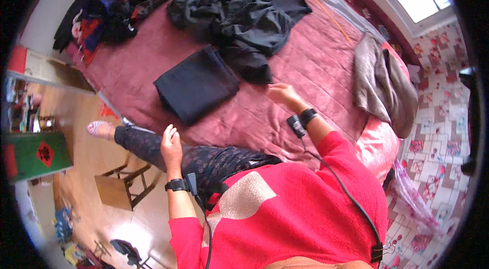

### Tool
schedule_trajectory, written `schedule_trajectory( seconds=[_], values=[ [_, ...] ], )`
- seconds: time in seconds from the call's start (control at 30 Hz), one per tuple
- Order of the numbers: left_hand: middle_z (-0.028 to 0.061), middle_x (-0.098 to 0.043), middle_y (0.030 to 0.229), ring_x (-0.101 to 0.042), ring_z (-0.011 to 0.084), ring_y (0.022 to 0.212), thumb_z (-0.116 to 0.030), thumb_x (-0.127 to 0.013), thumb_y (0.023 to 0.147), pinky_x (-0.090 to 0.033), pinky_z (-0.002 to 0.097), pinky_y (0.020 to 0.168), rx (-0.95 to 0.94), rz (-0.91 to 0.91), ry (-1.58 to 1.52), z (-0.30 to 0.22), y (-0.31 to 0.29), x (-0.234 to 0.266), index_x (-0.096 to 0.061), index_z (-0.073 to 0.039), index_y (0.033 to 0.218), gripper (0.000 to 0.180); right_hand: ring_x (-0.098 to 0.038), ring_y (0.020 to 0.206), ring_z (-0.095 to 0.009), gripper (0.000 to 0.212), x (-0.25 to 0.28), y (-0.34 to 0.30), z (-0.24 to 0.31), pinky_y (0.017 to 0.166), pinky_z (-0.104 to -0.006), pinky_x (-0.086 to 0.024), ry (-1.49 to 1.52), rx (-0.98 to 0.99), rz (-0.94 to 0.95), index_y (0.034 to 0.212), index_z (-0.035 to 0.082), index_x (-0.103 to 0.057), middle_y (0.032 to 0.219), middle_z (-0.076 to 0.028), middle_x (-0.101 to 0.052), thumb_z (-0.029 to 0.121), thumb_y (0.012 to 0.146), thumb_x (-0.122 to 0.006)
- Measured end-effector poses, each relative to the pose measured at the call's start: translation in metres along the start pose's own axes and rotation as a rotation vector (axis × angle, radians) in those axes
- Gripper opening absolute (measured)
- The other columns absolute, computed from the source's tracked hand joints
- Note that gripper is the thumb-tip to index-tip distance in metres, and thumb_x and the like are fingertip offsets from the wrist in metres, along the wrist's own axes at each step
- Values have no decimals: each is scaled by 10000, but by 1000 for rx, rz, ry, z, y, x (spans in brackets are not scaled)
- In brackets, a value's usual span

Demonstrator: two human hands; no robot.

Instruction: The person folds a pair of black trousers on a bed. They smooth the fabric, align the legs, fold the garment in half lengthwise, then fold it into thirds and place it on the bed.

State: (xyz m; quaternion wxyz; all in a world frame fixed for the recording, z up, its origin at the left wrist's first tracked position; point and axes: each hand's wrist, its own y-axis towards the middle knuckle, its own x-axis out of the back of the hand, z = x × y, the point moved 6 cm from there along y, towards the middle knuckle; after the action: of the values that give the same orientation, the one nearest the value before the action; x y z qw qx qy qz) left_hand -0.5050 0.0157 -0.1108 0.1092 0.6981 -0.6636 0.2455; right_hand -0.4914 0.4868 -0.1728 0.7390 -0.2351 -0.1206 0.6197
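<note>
A folded black garment (196,86) lies as a flat rectangle on the pink quilted bedspread (137,60). Beyond it a dark jacket-like garment (249,19) is spread out crumpled, one end trailing toward me. My right hand (285,95) is just below that trailing end, its fingers loosely bent and apart; whether the fingertips touch the cloth is hard to tell. Above my dark patterned trouser leg hovers my left hand (171,147), fingers loosely extended, with nothing visible in it. The folded garment is the closest cloth to it.
A heap of mixed clothes (114,9) covers the far left corner of the bed. On the right lies a grey-brown garment (384,83) beside a shiny pink pillow (377,142). A wooden stool (122,187) stands on the floor at left, near a green cabinet (38,154).
</note>
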Motion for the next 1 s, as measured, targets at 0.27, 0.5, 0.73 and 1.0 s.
schedule_trajectory(
  seconds=[0.27, 0.5, 0.73, 1.0],
  values=[
    [120, -710, 1080, -663, 294, 1023, -71, -624, 890, -529, 399, 903, -389, -189, 472, -32, -46, 14, -665, -52, 1172, 286, -552, 1228, -328, 550, -181, 31, -58, 1009, -451, -479, 301, -421, 108, 1337, 3, -508, 1308, -174, -575, 271, 908, -723],
    [120, -721, 1021, -677, 298, 960, -97, -632, 901, -546, 407, 838, -353, -212, 537, -32, -40, 10, -670, -54, 1153, 259, -477, 1244, -253, 612, -223, 39, -67, 1073, -413, -386, 684, -425, 106, 1343, 102, -528, 1359, -65, -537, 350, 845, -782],
    [102, -730, 1003, -670, 300, 976, -142, -601, 921, -540, 414, 847, -294, -184, 617, -30, -35, 6, -669, -69, 1156, 256, -627, 1064, -331, 432, -252, 71, -55, 1041, -522, -450, 954, -359, -12, 1193, -2, -628, 1178, -137, -670, 216, 845, -762],
    [118, -721, 1016, -659, 325, 987, -168, -594, 918, -531, 435, 848, -319, -209, 653, -32, -36, 7, -668, -83, 1161, 268, -663, 956, -248, 215, -205, 53, 27, 892, -378, -525, 555, -177, -37, 993, 5, -727, 1006, -87, -713, 115, 808, -725]
  ],
)
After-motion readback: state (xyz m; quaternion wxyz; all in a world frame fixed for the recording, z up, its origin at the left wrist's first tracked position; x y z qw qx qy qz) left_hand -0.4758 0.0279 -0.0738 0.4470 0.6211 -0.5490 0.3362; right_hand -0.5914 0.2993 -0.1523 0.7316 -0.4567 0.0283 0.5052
